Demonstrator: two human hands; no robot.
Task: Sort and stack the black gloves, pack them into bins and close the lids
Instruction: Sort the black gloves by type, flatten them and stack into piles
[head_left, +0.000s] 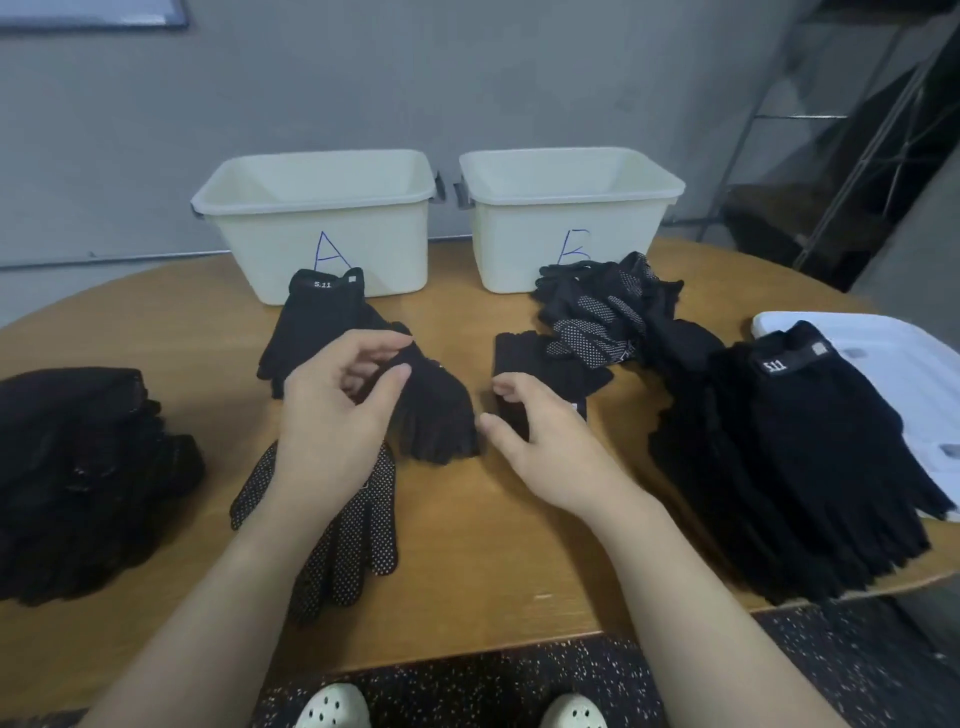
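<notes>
Cream bins lettered in blue, black white-dotted glove, tan wooden table.

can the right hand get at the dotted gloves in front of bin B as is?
Probably yes. The right hand is open over the table, and the dotted gloves lie uncovered just beyond it, with only a flat black glove between.

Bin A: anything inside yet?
Nothing shows inside bin A: only pale bare inner walls near its rim. Its front wall hides the floor, so the bottom cannot be checked. A black glove lies on the table against its front, not in it.
</notes>
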